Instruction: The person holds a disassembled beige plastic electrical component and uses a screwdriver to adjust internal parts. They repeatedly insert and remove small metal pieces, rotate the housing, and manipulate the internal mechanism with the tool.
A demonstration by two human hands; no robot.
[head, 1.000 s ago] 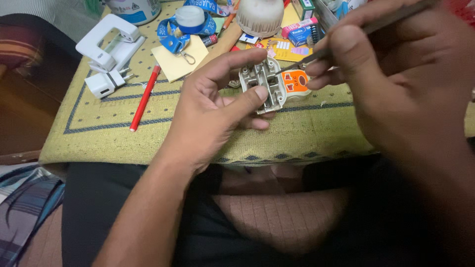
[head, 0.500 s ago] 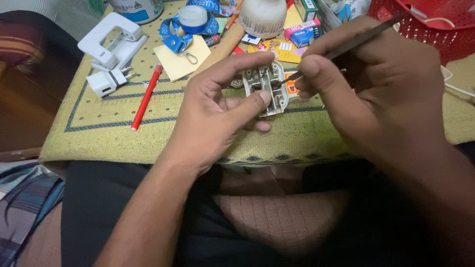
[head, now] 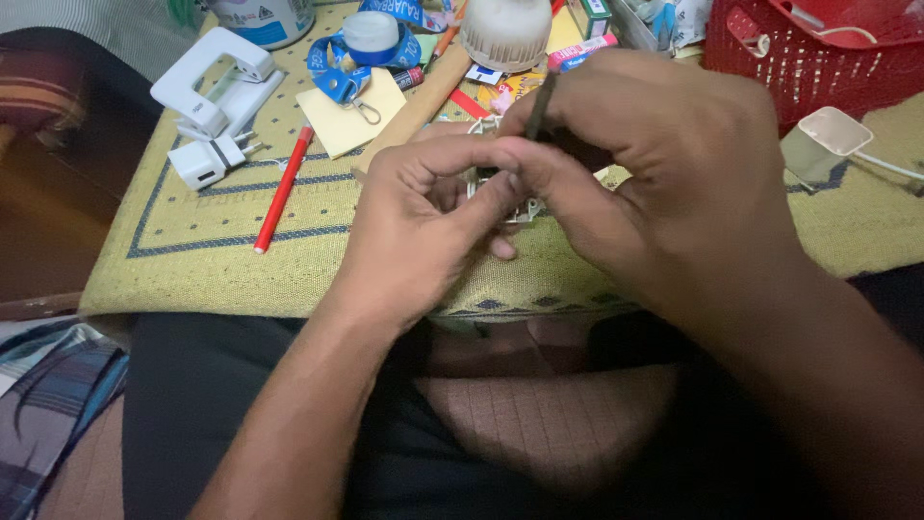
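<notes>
Near the middle of the frame, slightly above centre, the left hand point(head: 423, 226) cradles a small white plastic part point(head: 525, 207), its fingers curled closed around the piece so that only a sliver of pale edge shows between the two hands. The right hand point(head: 664, 164) comes in from the right and pinches a thin dark tool point(head: 541, 96) between thumb and forefinger, the shaft angled down into the part; its tip is hidden behind the fingers.

The part looks light, rigid and moulded, likely brittle at thin edges and small enough to slip, so it is best gripped by its outer sides, as the left hand does, with the tool pressed gently rather than levered hard.

The hands hover over a yellow woven mat point(head: 192, 250) on the worktop. In the upper left lie a white charger plug point(head: 207, 162) and a red pen point(head: 281, 190); beside them sit a yellow note pad point(head: 351, 114) and a blue lanyard point(head: 332, 67). A round white cap point(head: 505, 29) stands at the top centre, and a red basket point(head: 818, 58) fills the upper right, with a small white cup-shaped piece point(head: 818, 140) just below it.
</notes>
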